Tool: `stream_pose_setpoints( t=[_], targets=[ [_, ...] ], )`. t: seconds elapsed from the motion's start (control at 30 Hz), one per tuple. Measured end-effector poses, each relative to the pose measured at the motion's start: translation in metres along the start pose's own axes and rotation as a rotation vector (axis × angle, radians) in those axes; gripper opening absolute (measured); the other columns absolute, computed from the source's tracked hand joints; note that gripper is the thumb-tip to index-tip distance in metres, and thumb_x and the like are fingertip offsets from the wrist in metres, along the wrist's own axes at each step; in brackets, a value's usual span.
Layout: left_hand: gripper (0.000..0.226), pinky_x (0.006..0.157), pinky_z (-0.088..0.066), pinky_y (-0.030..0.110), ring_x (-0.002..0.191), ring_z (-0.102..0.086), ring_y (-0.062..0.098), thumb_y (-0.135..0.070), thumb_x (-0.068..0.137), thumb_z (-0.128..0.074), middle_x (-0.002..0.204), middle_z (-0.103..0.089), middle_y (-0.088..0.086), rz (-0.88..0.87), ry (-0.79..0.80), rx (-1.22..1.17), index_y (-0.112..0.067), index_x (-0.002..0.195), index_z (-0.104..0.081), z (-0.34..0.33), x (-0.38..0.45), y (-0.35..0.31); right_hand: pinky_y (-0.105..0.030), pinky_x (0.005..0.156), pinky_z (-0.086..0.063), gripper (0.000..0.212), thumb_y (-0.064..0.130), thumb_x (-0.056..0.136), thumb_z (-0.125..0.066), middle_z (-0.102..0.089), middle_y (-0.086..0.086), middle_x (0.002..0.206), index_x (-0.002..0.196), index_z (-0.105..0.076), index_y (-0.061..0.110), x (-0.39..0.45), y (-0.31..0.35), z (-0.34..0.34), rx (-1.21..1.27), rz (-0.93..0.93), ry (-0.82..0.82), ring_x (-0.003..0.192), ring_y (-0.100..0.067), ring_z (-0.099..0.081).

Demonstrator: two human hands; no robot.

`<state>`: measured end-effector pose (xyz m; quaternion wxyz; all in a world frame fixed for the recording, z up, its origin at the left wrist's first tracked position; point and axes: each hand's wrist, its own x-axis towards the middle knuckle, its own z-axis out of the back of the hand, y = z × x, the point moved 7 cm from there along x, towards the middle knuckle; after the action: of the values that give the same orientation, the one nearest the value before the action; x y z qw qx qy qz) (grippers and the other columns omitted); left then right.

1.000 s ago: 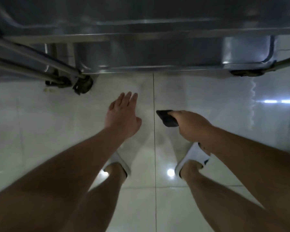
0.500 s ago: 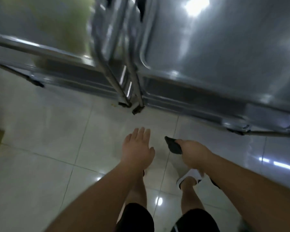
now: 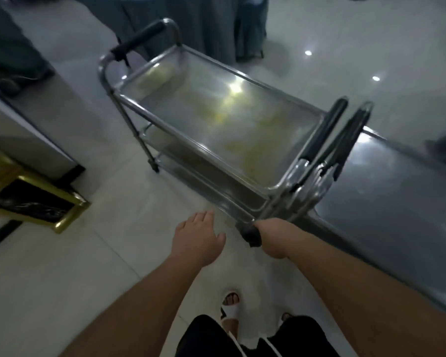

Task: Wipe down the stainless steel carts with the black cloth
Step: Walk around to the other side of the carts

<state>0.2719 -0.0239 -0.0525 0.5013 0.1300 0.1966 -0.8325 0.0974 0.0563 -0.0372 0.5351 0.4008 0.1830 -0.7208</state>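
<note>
My right hand [image 3: 273, 238] has its grip clenched around the black cloth [image 3: 251, 235], held low by the near corner of the left cart [image 3: 216, 119]. My left hand [image 3: 197, 239] hangs released, fingers straight, over the floor tiles [image 3: 62, 266]. Yellowish smears show on that cart's top tray. The right cart [image 3: 397, 202] stands just beside it, handles nearly touching.

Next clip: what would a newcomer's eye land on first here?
The steel cart at centre, its top tray smeared with yellowish residue under a bright glare. Below it, the right hand grips the black cloth near the cart's corner, while the left hand hangs open over the tiled floor.
</note>
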Motion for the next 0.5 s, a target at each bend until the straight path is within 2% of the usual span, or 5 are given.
stream_pose_setpoints(
  t=[0.1,0.23,0.33,0.43,0.5],
  targets=[
    [0.076,0.123,-0.027,0.045,0.155,-0.031,0.021,-0.062,0.102,-0.04,0.169,-0.034,0.0,0.103,-0.033,-0.04,-0.026,0.166,-0.023,0.024,0.003,0.027,-0.042,0.094,-0.054,0.04,0.015,0.096,-0.064,-0.063,-0.011,0.127,0.135,-0.053,0.017,0.014,0.047,0.045,-0.053,0.118,-0.071,0.111,-0.031,-0.062],
    [0.077,0.122,-0.029,0.044,0.154,-0.033,0.021,-0.063,0.102,-0.042,0.169,-0.036,0.0,0.224,-0.085,-0.088,-0.026,0.167,-0.023,0.057,0.011,0.053,-0.04,0.085,-0.052,0.046,0.009,0.094,-0.062,-0.063,-0.01,0.123,0.138,-0.05,0.018,0.033,0.086,0.095,-0.138,0.238,-0.098,0.106,-0.031,-0.062],
    [0.075,0.121,-0.03,0.042,0.153,-0.034,0.021,-0.062,0.102,-0.041,0.168,-0.036,-0.001,0.319,-0.142,-0.109,-0.026,0.166,-0.026,0.089,0.017,0.069,-0.041,0.088,-0.054,0.045,0.008,0.093,-0.062,-0.064,-0.009,0.119,0.135,-0.052,0.021,0.048,0.109,0.127,-0.195,0.317,-0.103,0.104,-0.029,-0.062],
    [0.074,0.121,-0.031,0.041,0.152,-0.035,0.021,-0.061,0.102,-0.042,0.167,-0.037,0.0,0.415,-0.215,-0.135,-0.025,0.165,-0.028,0.119,0.02,0.086,-0.036,0.074,-0.05,0.044,0.008,0.09,-0.06,-0.062,-0.004,0.106,0.131,-0.054,0.023,0.063,0.13,0.161,-0.228,0.39,-0.117,0.093,-0.027,-0.061],
    [0.075,0.122,-0.029,0.042,0.154,-0.032,0.021,-0.062,0.101,-0.041,0.168,-0.035,0.0,0.457,-0.247,-0.158,-0.025,0.166,-0.025,0.133,0.02,0.098,-0.034,0.072,-0.047,0.05,0.008,0.088,-0.059,-0.058,-0.002,0.101,0.135,-0.051,0.025,0.075,0.146,0.181,-0.24,0.418,-0.129,0.088,-0.025,-0.059]
  ],
)
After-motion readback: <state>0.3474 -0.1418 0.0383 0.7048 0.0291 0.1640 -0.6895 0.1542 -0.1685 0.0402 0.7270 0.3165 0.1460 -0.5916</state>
